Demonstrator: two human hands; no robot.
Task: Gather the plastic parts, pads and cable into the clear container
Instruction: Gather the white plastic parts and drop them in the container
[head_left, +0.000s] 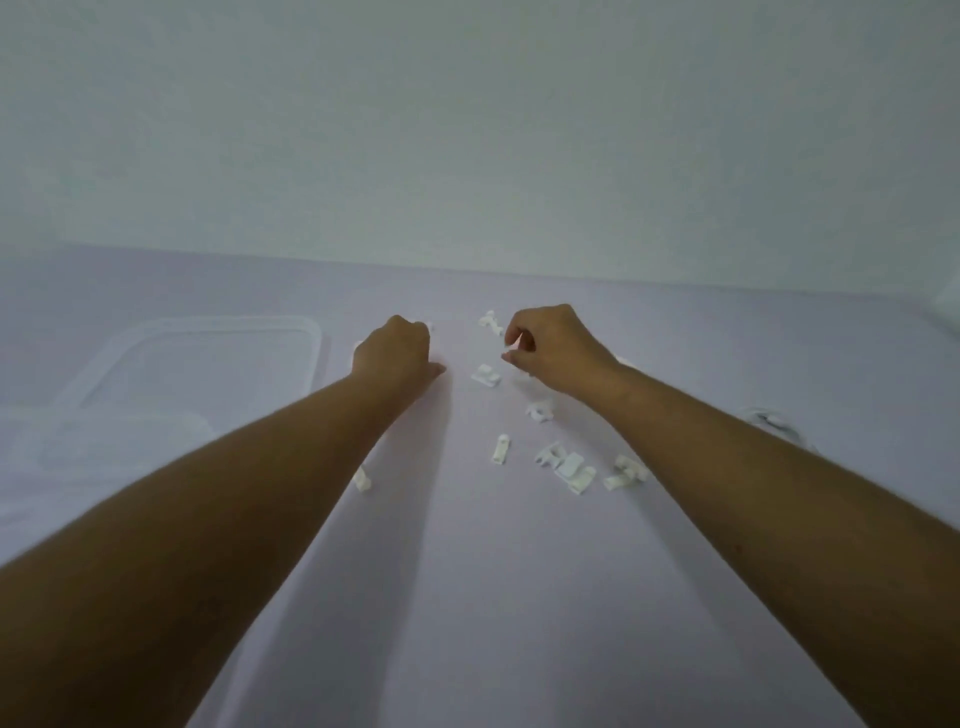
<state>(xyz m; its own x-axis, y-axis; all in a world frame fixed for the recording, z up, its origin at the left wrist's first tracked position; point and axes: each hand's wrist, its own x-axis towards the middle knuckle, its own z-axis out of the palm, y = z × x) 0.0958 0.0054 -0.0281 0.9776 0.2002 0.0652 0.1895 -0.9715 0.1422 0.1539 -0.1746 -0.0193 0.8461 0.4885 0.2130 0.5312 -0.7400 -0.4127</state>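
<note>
Two bare arms reach fwd over a pale lilac surface (467, 597). Left hand (397, 353) is knuckles up with fingers curled under. A white speck shows at its fingertips; can't tell if it's held. Right hand (558, 345) has fingers curled, thumb + forefinger pinching a small white piece (511, 343).

Clear container (311, 338) sits just left of the left hand, not touching it. It's a rounded rectangle, long axis approx left-right. Second clear piece (104, 441) lies nearer the person, at the container's near edge; lid or tub, can't tell.

Plastic parts (566, 467) are all white, scattered btwn the arms.
- Blocky part (487, 375) lies btwn the hands, long axis diagonal, far-left to near-right.
- Oblong clip (501, 449) is nearer, long axis pointing away from the person, far end leaning slightly right.
- Several pcs by the right forearm are jumbled, no common direction.
- Lone part (362, 479) lies just beside the left forearm's inner edge.
- Far pair (490, 321) sits just left of the right hand.

Cable (774, 418) is white and looped, right of the right forearm and partly hidden by it. Pads: can't tell them from the parts. Plain pale wall (467, 130) stands behind.
</note>
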